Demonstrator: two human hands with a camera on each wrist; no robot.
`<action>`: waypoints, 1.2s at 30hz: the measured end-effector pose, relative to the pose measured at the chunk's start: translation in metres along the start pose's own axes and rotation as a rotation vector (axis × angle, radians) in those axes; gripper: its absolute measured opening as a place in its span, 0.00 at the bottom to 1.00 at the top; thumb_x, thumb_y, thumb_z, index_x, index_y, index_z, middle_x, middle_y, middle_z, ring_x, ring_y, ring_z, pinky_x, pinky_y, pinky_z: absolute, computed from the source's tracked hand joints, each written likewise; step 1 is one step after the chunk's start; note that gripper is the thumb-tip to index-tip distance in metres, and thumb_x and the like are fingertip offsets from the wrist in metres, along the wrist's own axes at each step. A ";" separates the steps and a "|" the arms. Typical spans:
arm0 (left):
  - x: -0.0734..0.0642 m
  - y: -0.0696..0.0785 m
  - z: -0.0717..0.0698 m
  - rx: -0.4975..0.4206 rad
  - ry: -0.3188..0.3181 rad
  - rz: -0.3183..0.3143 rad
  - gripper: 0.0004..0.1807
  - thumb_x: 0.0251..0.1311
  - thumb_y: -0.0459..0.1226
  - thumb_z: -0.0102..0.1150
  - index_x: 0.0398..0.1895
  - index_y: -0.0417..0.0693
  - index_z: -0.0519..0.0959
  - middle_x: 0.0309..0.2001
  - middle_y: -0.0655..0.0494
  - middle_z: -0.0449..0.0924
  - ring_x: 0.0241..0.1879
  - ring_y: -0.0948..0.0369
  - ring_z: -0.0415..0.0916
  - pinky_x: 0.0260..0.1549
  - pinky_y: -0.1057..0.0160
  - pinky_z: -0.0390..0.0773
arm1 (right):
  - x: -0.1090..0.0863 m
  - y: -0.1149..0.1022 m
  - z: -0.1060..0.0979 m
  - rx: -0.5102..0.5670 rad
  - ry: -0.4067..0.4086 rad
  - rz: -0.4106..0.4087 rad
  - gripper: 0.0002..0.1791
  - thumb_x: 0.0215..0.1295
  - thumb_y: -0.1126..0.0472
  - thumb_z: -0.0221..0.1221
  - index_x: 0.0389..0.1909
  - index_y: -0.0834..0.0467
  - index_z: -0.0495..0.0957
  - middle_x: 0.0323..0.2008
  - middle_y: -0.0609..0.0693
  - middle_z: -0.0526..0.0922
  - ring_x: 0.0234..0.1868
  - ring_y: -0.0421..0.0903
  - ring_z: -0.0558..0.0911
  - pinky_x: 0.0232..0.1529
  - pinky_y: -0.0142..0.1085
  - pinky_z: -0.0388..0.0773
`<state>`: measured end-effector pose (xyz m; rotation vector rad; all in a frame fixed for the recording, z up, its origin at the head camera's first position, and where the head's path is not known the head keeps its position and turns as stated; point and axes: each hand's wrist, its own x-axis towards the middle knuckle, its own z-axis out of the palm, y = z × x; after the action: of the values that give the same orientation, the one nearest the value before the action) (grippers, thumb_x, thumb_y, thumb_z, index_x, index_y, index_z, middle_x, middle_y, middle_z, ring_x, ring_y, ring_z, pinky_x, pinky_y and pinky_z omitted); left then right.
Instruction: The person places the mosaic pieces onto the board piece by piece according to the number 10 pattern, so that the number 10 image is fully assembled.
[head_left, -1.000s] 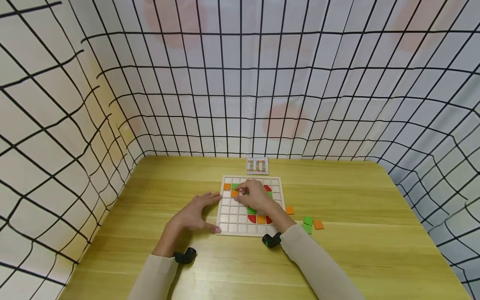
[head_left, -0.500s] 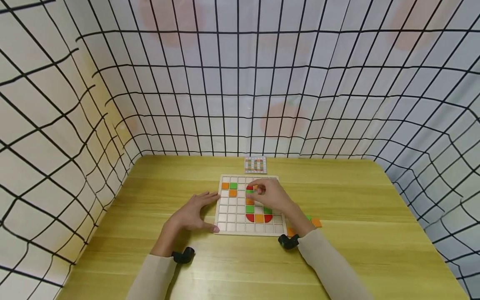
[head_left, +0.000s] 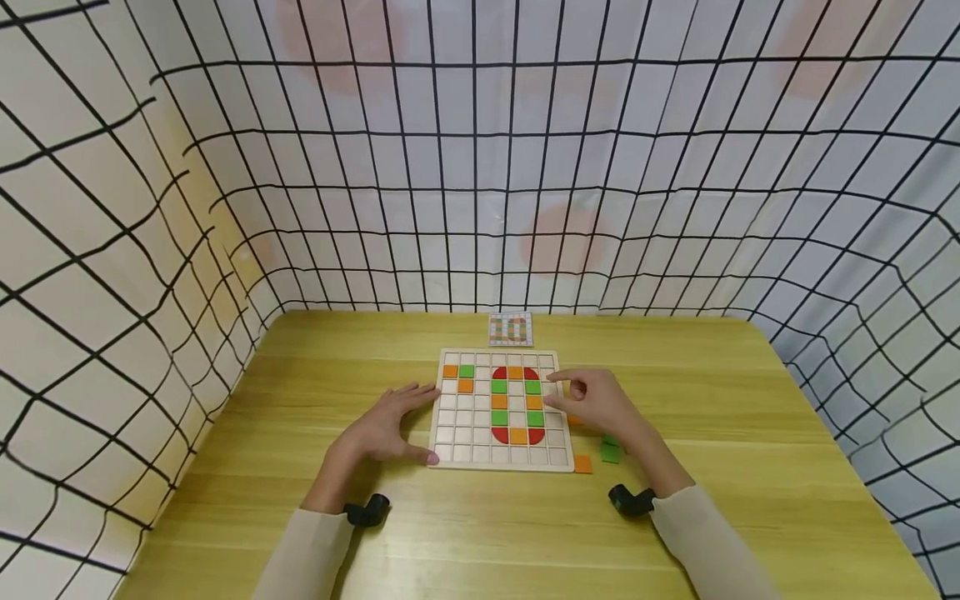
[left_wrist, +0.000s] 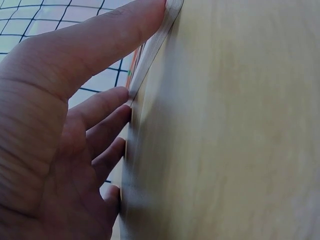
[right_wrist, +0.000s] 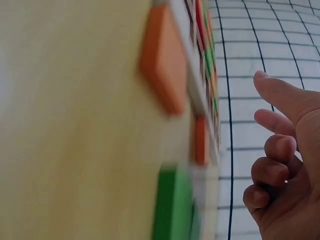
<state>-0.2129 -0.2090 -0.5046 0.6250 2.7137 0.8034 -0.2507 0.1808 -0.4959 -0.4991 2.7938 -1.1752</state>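
My left hand (head_left: 386, 425) rests at the left edge of a pale grid board (head_left: 465, 442), its thumb and fingertips touching the rim. On the board, red, orange and green tiles form a ring right of centre. Two orange tiles and a green tile (head_left: 467, 372) sit near its upper left. My right hand (head_left: 596, 398) hovers by the board's right edge; thumb and index finger are spread apart, the other fingers curl loosely, and nothing is between them. Below it, in the right wrist view, lie loose orange tiles (right_wrist: 167, 60) and green tiles (right_wrist: 170, 205).
A small pattern card (head_left: 511, 330) lies behind the board. One loose orange tile (head_left: 582, 464) lies against the board's lower right corner. Black wire mesh (head_left: 517, 190) with white sheeting behind it surrounds the wooden table (head_left: 480, 533) at the back and sides.
My right hand has left the orange tile at the board's upper left and swept right, past the ring of tiles, to the right edge. The left hand has stayed in place.
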 end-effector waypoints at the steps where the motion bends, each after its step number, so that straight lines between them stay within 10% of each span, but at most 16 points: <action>1: 0.000 0.000 0.000 0.001 0.001 0.001 0.60 0.41 0.60 0.81 0.80 0.57 0.63 0.81 0.57 0.57 0.83 0.47 0.46 0.80 0.37 0.41 | -0.003 0.004 -0.003 -0.005 -0.001 0.003 0.23 0.63 0.47 0.71 0.55 0.52 0.86 0.17 0.43 0.59 0.20 0.41 0.58 0.23 0.32 0.56; 18: 0.001 -0.001 0.001 0.002 0.005 0.010 0.61 0.41 0.60 0.81 0.80 0.57 0.62 0.81 0.57 0.58 0.83 0.46 0.46 0.80 0.37 0.41 | -0.056 0.061 -0.037 -0.100 0.008 -0.022 0.24 0.62 0.43 0.71 0.54 0.53 0.86 0.17 0.40 0.65 0.20 0.36 0.63 0.31 0.30 0.67; 36: 0.000 -0.002 0.001 0.017 0.006 0.016 0.61 0.42 0.61 0.80 0.80 0.57 0.62 0.81 0.56 0.58 0.82 0.46 0.47 0.80 0.36 0.42 | -0.074 0.075 -0.043 -0.133 0.001 0.022 0.23 0.64 0.42 0.69 0.52 0.53 0.87 0.26 0.44 0.74 0.24 0.38 0.68 0.27 0.31 0.65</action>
<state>-0.2132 -0.2101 -0.5066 0.6502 2.7272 0.7884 -0.2086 0.2834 -0.5228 -0.4760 2.8836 -0.9897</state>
